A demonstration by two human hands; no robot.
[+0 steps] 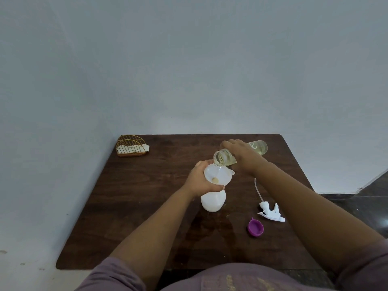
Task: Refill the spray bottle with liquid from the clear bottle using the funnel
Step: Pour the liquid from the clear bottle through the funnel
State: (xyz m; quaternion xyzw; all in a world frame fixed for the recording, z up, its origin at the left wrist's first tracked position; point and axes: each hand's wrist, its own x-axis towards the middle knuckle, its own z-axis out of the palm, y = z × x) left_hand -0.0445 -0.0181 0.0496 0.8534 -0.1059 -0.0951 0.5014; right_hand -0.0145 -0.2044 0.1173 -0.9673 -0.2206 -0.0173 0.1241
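While hands pour, purple cap (255, 227) — spray head (270, 211) beside, napkin holder (131, 146) far-left.

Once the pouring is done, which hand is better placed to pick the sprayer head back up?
Probably the right hand: the sprayer head lies on its side of the table, beside that forearm. It must first put down the clear bottle. The left hand steadies the funnel.
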